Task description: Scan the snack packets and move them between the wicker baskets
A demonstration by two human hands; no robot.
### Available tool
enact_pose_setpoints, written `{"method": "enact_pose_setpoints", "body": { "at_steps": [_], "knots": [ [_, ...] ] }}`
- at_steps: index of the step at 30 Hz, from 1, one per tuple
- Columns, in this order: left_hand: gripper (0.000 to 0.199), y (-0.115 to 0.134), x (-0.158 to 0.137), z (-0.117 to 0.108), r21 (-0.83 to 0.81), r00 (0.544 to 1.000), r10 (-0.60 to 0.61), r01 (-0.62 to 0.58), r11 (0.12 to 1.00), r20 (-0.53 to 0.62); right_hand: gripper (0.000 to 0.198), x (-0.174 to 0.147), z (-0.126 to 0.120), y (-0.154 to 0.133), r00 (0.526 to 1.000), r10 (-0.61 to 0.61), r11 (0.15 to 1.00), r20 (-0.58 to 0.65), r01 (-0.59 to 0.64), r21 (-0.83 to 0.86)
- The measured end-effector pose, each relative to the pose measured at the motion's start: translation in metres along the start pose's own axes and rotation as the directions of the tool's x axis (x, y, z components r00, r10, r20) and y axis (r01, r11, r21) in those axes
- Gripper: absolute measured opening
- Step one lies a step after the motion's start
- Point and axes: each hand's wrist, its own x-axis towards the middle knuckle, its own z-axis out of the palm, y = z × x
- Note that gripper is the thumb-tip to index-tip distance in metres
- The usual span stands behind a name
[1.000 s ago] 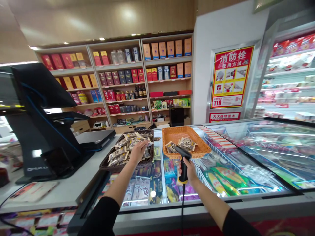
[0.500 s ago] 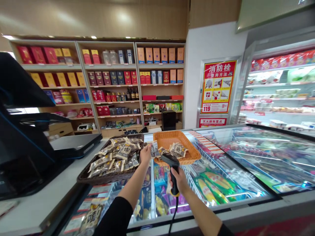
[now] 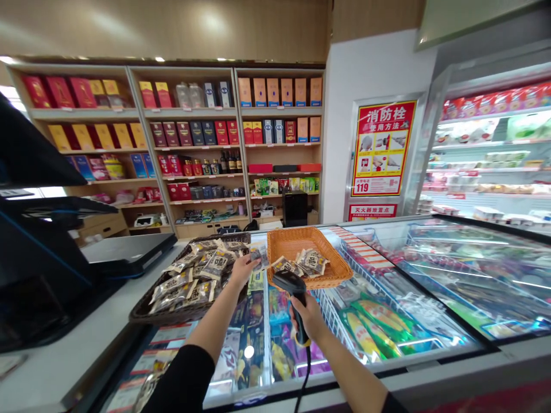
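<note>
Hovering at the gap between dark basket (image 3: 185,315) and orange basket (image 3: 297,242), left fingers (image 3: 247,261) grip a packet (image 3: 259,256), right fingers (image 3: 298,306) a scanner (image 3: 289,281).

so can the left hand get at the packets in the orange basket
Probably yes: the packets in the open orange basket lie nearby, though the left hand holds another packet and the scanner in the right hand overlaps the basket's near corner in view.

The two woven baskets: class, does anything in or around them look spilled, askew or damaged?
Nothing stands out: packets lie loosely jumbled inside the dark basket and the orange basket, with no visible spill or damage.
</note>
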Motion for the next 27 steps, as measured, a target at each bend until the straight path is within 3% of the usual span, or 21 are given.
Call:
{"method": "enact_pose_setpoints", "body": {
  "at_steps": [3, 10, 15, 27],
  "knots": [
    [0.048, 0.006, -0.003, 0.004, -0.116, 1.000, 0.016, -0.015, 0.993, 0.010, 0.039, -0.001, 0.005, -0.004, 0.999, -0.050, 0.991, 0.005, 0.050, -0.121],
    [0.043, 0.008, -0.005, 0.006, -0.058, 0.999, 0.030, -0.032, 0.998, -0.035, 0.033, -0.005, 0.010, -0.006, 0.984, -0.175, 0.931, -0.031, 0.155, -0.331],
    [0.043, 0.006, -0.004, 0.007, -0.144, 1.000, 0.026, -0.027, 0.989, -0.010, 0.032, -0.006, 0.010, -0.005, 0.980, -0.200, 0.921, 0.000, 0.188, -0.341],
    [0.038, -0.003, 0.001, 0.007, -0.170, 0.999, 0.035, -0.038, 0.985, -0.020, 0.037, -0.003, 0.008, -0.002, 0.986, -0.165, 0.941, -0.016, 0.152, -0.304]
  ]
}}
